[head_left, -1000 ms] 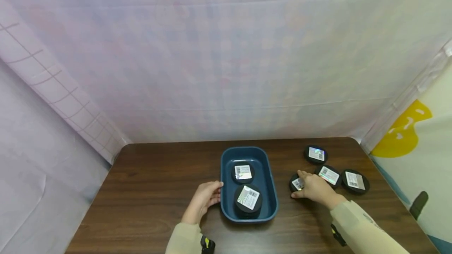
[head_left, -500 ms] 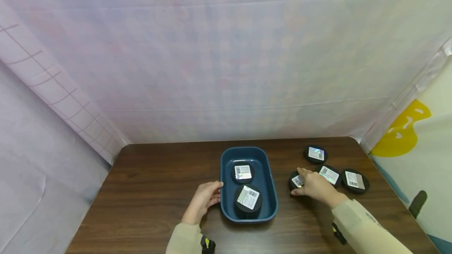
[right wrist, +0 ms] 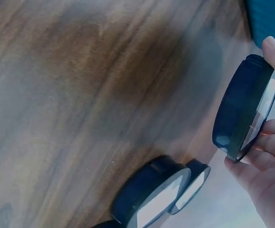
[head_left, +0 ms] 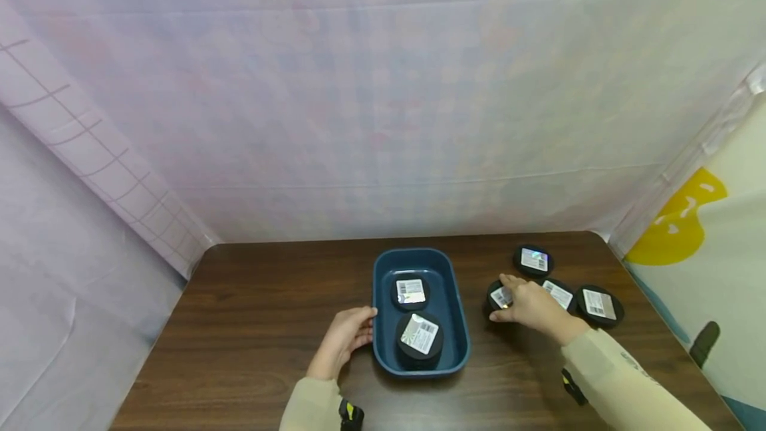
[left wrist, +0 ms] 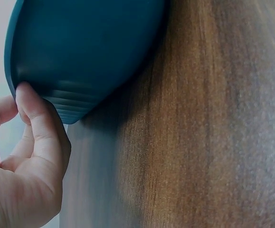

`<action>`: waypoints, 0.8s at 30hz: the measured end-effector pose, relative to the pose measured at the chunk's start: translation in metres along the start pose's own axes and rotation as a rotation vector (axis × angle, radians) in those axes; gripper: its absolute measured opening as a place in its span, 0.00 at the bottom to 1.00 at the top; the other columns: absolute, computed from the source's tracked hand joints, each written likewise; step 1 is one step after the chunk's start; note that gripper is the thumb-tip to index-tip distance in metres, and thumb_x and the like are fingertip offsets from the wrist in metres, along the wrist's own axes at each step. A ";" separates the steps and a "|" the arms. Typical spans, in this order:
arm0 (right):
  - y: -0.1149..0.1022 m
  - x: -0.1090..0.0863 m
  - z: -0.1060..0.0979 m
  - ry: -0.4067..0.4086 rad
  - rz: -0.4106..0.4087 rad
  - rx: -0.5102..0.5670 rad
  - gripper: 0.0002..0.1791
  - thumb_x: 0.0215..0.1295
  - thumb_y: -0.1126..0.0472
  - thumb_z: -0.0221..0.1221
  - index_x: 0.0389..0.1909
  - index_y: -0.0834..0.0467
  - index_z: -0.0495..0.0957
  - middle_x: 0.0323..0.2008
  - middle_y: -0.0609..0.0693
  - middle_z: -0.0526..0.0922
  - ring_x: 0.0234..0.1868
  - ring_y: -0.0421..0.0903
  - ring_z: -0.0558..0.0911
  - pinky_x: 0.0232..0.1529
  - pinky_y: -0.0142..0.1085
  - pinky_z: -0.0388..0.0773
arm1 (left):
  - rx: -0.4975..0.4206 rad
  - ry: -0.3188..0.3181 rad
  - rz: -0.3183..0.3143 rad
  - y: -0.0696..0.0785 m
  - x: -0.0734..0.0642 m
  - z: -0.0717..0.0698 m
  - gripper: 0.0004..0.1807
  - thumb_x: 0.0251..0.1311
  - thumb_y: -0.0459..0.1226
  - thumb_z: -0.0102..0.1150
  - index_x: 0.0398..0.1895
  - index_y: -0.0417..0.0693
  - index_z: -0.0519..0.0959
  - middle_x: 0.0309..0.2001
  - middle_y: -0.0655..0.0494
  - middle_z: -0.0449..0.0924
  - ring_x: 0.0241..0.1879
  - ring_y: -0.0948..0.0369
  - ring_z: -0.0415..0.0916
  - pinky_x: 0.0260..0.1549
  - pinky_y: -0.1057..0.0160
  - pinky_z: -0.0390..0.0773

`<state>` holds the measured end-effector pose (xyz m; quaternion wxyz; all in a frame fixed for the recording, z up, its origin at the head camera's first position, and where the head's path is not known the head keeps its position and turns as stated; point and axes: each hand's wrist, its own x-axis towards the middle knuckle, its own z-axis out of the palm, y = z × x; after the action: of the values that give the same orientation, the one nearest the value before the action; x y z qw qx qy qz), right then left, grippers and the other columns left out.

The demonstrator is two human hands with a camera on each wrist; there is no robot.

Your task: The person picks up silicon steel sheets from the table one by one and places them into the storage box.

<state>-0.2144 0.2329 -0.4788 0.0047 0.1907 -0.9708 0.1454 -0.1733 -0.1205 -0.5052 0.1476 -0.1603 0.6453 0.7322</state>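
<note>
My right hand (head_left: 532,304) grips a round black container (right wrist: 239,109) with a white barcode label by its edges, thumb and fingers on opposite sides. In the right wrist view this container is tilted and clear of the wood. My left hand (head_left: 350,334) holds the left rim of the dark blue tray (head_left: 459,311), its fingers curled at the edge, as the left wrist view also shows. Inside the tray, one black container (head_left: 410,292) lies toward the back. A taller black container or stack (head_left: 419,340) stands in front of it; I cannot tell which.
To the right, further black containers lie on the brown wooden table (head_left: 269,311): one at the back (head_left: 533,260), one partly behind my right hand (head_left: 559,292), and one farther right (head_left: 600,305). Pale hanging cloth (head_left: 383,118) borders the table's back edge.
My right hand has lifted its black container slightly and moved a little left toward the tray. My left hand and the tray have stayed in place.
</note>
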 end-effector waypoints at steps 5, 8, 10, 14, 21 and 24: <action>-0.005 0.003 -0.005 -0.008 0.004 -0.001 0.48 0.41 0.45 0.71 0.56 0.75 0.68 0.54 0.71 0.71 0.53 0.66 0.73 0.49 0.55 0.72 | 0.001 0.001 -0.005 0.001 0.000 0.000 0.19 0.53 0.37 0.58 0.41 0.28 0.73 0.21 0.57 0.72 0.21 0.65 0.70 0.22 0.70 0.76; -0.008 0.005 -0.006 -0.007 -0.004 -0.002 0.49 0.41 0.44 0.71 0.57 0.74 0.68 0.54 0.71 0.72 0.53 0.65 0.73 0.49 0.54 0.72 | -0.002 -0.002 -0.003 0.001 0.001 0.000 0.18 0.52 0.37 0.57 0.40 0.28 0.73 0.21 0.57 0.72 0.20 0.65 0.70 0.22 0.70 0.76; -0.010 0.007 -0.006 -0.005 -0.014 -0.005 0.49 0.41 0.44 0.71 0.56 0.75 0.68 0.54 0.71 0.72 0.53 0.65 0.74 0.49 0.54 0.72 | -0.004 -0.002 -0.001 0.000 0.002 0.000 0.18 0.52 0.36 0.57 0.39 0.28 0.73 0.21 0.57 0.72 0.20 0.65 0.70 0.22 0.70 0.76; -0.012 0.010 -0.007 -0.001 -0.032 -0.012 0.49 0.40 0.45 0.71 0.56 0.75 0.68 0.54 0.72 0.72 0.53 0.65 0.74 0.50 0.53 0.72 | -0.009 -0.002 0.000 0.000 0.002 0.000 0.16 0.51 0.36 0.57 0.37 0.30 0.73 0.20 0.57 0.71 0.20 0.65 0.70 0.21 0.70 0.76; -0.014 0.012 -0.009 0.005 -0.071 -0.044 0.50 0.38 0.44 0.71 0.54 0.77 0.68 0.52 0.72 0.73 0.53 0.65 0.74 0.49 0.53 0.73 | -0.009 -0.003 -0.005 0.000 0.002 0.000 0.15 0.52 0.36 0.57 0.36 0.31 0.73 0.21 0.56 0.71 0.20 0.65 0.70 0.22 0.70 0.76; -0.015 0.012 -0.010 -0.002 -0.074 -0.054 0.49 0.38 0.44 0.71 0.54 0.77 0.68 0.52 0.72 0.73 0.53 0.65 0.74 0.49 0.53 0.73 | -0.012 -0.003 -0.003 0.000 0.002 -0.001 0.14 0.52 0.36 0.57 0.35 0.32 0.73 0.21 0.56 0.71 0.20 0.65 0.70 0.22 0.70 0.76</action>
<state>-0.2207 0.2180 -0.4642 0.0143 0.2266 -0.9666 0.1186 -0.1751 -0.1210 -0.5062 0.1486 -0.1612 0.6404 0.7361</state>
